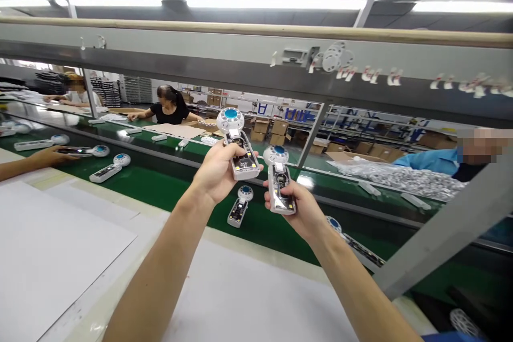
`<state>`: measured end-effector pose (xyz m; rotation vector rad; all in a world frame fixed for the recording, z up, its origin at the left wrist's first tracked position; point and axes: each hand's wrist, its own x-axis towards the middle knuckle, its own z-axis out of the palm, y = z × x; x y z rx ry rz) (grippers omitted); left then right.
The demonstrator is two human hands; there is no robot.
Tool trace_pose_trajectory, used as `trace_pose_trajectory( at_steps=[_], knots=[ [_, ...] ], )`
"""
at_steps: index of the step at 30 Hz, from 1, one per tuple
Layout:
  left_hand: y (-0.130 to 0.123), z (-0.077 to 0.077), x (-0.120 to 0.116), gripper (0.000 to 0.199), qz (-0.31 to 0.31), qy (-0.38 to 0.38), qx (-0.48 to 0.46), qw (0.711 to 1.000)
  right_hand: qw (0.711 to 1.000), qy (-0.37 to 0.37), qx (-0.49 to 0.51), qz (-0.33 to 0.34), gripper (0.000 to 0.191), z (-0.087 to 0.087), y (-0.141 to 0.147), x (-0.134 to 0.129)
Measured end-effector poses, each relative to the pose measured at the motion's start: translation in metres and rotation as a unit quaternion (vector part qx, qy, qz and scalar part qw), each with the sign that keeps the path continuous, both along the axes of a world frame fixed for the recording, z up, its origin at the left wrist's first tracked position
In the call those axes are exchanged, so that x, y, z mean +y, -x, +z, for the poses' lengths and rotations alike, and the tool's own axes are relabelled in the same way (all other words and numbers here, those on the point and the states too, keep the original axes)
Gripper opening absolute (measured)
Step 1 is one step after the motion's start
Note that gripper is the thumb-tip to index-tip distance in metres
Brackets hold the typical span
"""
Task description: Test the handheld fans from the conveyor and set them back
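Observation:
My left hand (214, 173) is closed around a white handheld device (231, 121), its round head pointing up with a blue centre. The thumb lies over the open body, where a dark circuit board shows. Just to the right and slightly lower, my right hand (306, 208) grips a second white device (276, 156) of the same kind, thumb on its exposed board. Both are held up over the green conveyor belt (212, 214). Below and between my hands, another such device (238, 211) lies on the belt. My right forearm partly covers a further device (363, 251).
At left, a co-worker's hand (50, 157) holds a device; others lie nearby (106, 172). White sheets (256, 288) cover the near worktop. A grey post (436, 230) slants up at right, and a shelf beam (224, 72) crosses overhead. Several people sit beyond the belt.

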<state>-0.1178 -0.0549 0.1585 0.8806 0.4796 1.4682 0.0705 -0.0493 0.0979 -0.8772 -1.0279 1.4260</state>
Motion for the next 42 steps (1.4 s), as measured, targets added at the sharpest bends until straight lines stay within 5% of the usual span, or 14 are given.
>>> trace_pose_trajectory(
  at_steps=[11,16,29,42],
  knots=[
    [-0.03,-0.007,-0.028,0.075,-0.104,-0.131,0.159,0.973,0.992,-0.107,-0.061,0.002,0.066,0.036,-0.037,-0.056],
    [-0.036,-0.011,-0.034,0.08,-0.121,-0.164,0.161,0.966,0.977,-0.194,-0.07,-0.046,0.077,0.037,-0.045,-0.059],
    [-0.043,-0.019,-0.027,0.071,-0.121,-0.178,0.136,0.967,0.971,-0.23,-0.067,-0.004,0.046,0.039,-0.046,-0.062],
    [-0.045,-0.017,-0.032,0.076,-0.142,-0.154,0.11,0.972,0.967,-0.242,-0.08,-0.024,0.048,0.035,-0.038,-0.064]
  ],
)
